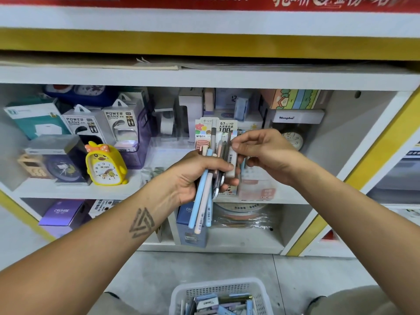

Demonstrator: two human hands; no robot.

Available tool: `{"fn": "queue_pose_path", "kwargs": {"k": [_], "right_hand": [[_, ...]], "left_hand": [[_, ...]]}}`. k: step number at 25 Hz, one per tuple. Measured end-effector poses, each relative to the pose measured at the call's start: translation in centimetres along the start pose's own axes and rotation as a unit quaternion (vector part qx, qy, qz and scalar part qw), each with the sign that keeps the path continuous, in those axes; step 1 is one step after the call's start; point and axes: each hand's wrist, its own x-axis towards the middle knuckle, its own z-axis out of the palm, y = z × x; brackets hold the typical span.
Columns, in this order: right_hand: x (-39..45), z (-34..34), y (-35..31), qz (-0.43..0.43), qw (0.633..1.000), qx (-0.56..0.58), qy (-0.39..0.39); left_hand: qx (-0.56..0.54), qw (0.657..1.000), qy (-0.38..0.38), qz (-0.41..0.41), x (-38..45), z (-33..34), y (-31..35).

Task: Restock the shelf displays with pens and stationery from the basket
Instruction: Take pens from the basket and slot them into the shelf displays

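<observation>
Pens [205, 189] and stationery sit bunched in the left hand [195, 176] at the centre of the frame, its fingers curled tight round the bundle: pale blue and pale pink barrels stick out below the fist, and darker pens, a white eraser-like block [231, 163] and two printed packets [214, 130] rise above it. The right hand [263, 153] comes in from the right of centre and touches the top of the bundle, its thumb and fingers pinching narrowly at one of the slim pieces there (which piece exactly is hard to tell). Both forearms reach up from the lower corners; the left one bears a triangular tattoo [142, 222].

The basket [218, 292], white and perforated, stands on the grey floor at the bottom centre, with more pens and small packs lying inside it.

Behind the hands, the white shelf unit [204, 76] with yellow trim fills the frame. Its middle shelf holds a yellow duck alarm clock [105, 165] at centre left, power bank boxes [102, 126] above and left of it, and a round clock [293, 139] just right of the right hand. A purple box [63, 212] marked CRUHRE lies on the lower shelf at left
</observation>
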Motion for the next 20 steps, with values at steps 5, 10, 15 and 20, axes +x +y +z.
{"fn": "queue_pose_path", "kwargs": {"k": [5,10,15,20], "right_hand": [[0.1,-0.7,-0.2,-0.009,0.999,0.048,0.007],[0.1,-0.6,-0.2,-0.018,0.996,0.071,-0.046],[0.9,0.7,-0.2,-0.037,0.992,0.062,-0.106],[1.8,3.3,-0.6,-0.075,0.988,-0.093,-0.094]], "left_hand": [[-0.033,0.999,0.016,-0.012,-0.2,-1.2,0.4],[-0.057,0.996,0.057,-0.024,-0.4,-2.2,0.3],[-0.053,0.993,0.102,-0.020,-1.0,-4.1,0.8],[-0.073,0.982,0.172,-0.023,-2.4,-6.8,1.7]]}}
